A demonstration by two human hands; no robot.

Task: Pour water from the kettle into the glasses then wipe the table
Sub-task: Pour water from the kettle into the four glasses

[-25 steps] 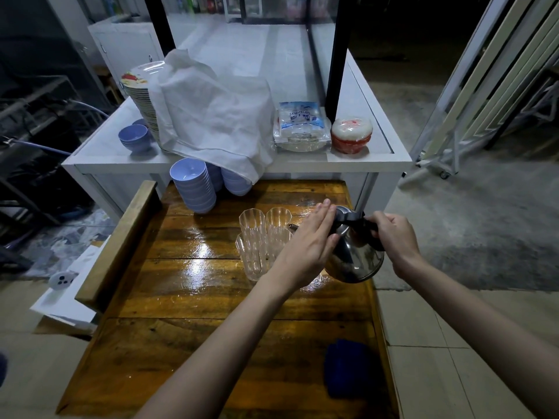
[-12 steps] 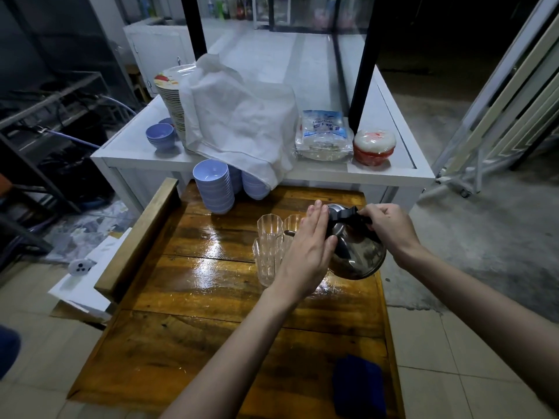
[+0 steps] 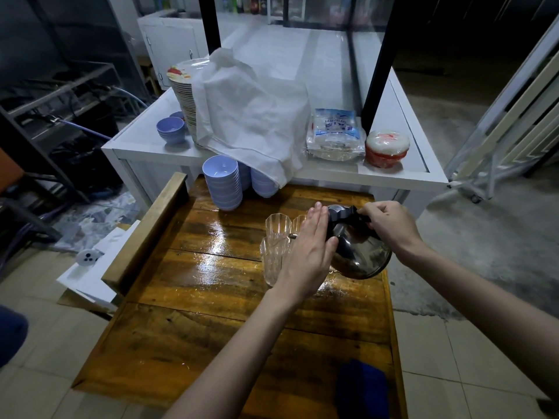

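A shiny steel kettle [image 3: 361, 255] with a black lid and handle is tilted to the left over clear faceted glasses [image 3: 276, 246] grouped on the wet wooden table [image 3: 211, 297]. My right hand [image 3: 390, 225] grips the kettle's black handle. My left hand [image 3: 308, 255] lies flat, fingers together, against the kettle's lid and left side, and it hides some of the glasses. The spout tip shows just left of my left hand, above a glass. A blue cloth [image 3: 361, 388] lies at the table's near right corner.
Stacks of pale blue bowls [image 3: 222, 186] stand at the table's far edge. Behind is a white counter [image 3: 332, 173] with stacked plates under a white cloth [image 3: 248, 116], a plastic packet [image 3: 334, 134] and a red-and-white covered bowl [image 3: 387, 145]. A wooden rail [image 3: 145, 228] borders the table's left side.
The view has shifted, so everything sits lower and further right in frame. Both hands stay on the kettle, which remains tilted toward the glasses.
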